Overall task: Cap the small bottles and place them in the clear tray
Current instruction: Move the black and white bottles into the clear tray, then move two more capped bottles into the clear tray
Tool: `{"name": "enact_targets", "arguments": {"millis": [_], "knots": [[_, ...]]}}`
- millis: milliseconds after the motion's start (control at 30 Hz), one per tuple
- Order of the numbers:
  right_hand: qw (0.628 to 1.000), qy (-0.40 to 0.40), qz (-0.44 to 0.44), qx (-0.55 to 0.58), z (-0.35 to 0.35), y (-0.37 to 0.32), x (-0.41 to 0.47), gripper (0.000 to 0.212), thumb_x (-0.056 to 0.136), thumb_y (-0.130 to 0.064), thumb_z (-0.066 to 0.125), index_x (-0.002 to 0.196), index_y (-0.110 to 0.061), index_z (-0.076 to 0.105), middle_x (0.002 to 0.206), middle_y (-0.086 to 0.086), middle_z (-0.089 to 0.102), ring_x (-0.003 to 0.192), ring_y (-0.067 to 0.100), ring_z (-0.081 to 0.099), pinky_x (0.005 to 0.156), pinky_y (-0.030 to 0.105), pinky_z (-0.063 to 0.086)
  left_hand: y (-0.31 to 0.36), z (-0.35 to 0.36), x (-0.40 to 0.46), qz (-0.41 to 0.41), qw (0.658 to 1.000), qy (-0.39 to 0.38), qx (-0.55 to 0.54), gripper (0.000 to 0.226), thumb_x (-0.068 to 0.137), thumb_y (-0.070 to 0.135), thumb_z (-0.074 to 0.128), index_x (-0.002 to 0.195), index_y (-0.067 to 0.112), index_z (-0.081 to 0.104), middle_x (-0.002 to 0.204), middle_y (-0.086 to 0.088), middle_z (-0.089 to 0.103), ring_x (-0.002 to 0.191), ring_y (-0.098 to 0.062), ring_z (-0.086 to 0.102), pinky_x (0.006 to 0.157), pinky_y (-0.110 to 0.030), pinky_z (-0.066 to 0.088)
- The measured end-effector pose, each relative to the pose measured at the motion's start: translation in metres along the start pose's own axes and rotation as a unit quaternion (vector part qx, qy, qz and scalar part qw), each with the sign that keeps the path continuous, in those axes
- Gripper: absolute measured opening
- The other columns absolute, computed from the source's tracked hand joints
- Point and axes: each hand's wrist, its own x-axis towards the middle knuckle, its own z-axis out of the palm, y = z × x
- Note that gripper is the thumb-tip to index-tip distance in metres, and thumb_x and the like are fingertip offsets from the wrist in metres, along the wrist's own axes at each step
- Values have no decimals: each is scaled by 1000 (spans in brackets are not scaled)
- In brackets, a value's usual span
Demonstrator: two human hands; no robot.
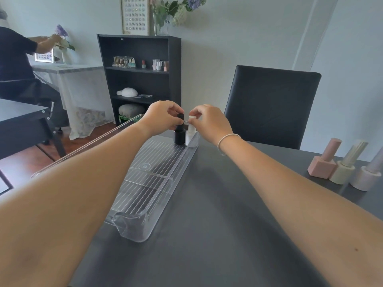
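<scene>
A long clear tray [132,228] with a ribbed floor lies on the dark table, running away from me. At its far end a black bottle [179,137] and a white bottle [190,136] stand upright side by side. My left hand [160,118] pinches the black bottle's tall cap. My right hand [209,121] pinches the white bottle's cap. Both arms reach far forward over the table. On the table at the right stand a pink square bottle [323,164], a cream bottle [345,169] and a pale pink bottle [367,177], all capped.
A black chair [271,106] stands behind the table's far edge. A dark shelf unit [141,79] with small bottles is against the wall. Another person [18,65] sits at the far left by a second table [22,117].
</scene>
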Motion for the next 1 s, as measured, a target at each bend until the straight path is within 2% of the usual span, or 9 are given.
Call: {"name": "enact_targets", "arguments": {"millis": [167, 300, 400, 533, 667, 733, 900, 1000], "knots": [[1000, 0, -7, 0, 0, 1, -1, 24, 88, -23, 55, 108, -10, 62, 110, 9, 62, 97, 22, 56, 74, 27, 40, -1, -1, -1, -4, 1000, -4, -4, 20, 80, 7, 67, 97, 16, 61, 83, 1, 62, 72, -11, 63, 50, -9, 49], [1000, 6, -17, 4, -9, 2, -5, 29, 86, -28, 58, 111, -13, 59, 108, 5, 61, 86, 14, 50, 69, 22, 34, 0, -4, -2, -5, 1000, 4, 15, 22, 80, 10, 67, 98, 21, 60, 87, 2, 62, 76, -10, 62, 53, -12, 49], [1000, 15, -16, -1, -25, 5, -12, 30, 86, -30, 59, 111, -14, 59, 107, 3, 61, 86, 11, 49, 71, 22, 37, 10, -8, -2, 20, 999, 28, 36, 20, 82, 17, 65, 99, 27, 59, 90, 7, 61, 80, -9, 60, 61, -19, 49], [999, 43, -10, 6, -62, 14, -31, 26, 87, -28, 57, 109, -14, 60, 102, 2, 60, 86, 11, 51, 72, 21, 38, 44, -5, -4, 66, 996, 57, 33, 18, 84, 20, 63, 99, 28, 60, 90, 9, 61, 79, -8, 60, 58, -16, 47], [996, 85, -3, 12, -109, 32, -60, 22, 87, -27, 56, 105, -16, 61, 96, 0, 60, 86, 10, 53, 69, 10, 36, 89, 15, -10, 116, 992, 36, 14, 16, 85, 21, 61, 100, 25, 61, 89, 7, 63, 77, -8, 61, 58, -12, 47], [994, 110, 0, 6, -136, 43, -79, 19, 87, -28, 57, 102, -18, 62, 95, -2, 61, 87, 9, 54, 73, 11, 38, 113, 34, -16, 138, 990, 16, 1, 14, 85, 22, 61, 98, 26, 61, 87, 9, 62, 76, -8, 61, 58, -10, 48], [985, 170, 31, 0, -197, 81, -130, 15, 85, -26, 59, 99, -22, 64, 93, -6, 62, 87, 7, 55, 68, 9, 36, 166, 89, -32, 177, 983, -36, -32, 14, 84, 23, 61, 96, 29, 62, 88, 11, 64, 70, -5, 61, 56, -7, 47], [978, 198, 61, -4, -227, 106, -157, 14, 85, -24, 59, 98, -23, 64, 93, -7, 62, 84, 7, 53, 67, 11, 35, 193, 123, -40, 198, 977, -66, -32, 16, 84, 26, 61, 98, 30, 62, 92, 11, 64, 74, -3, 60, 63, -9, 43]]}}
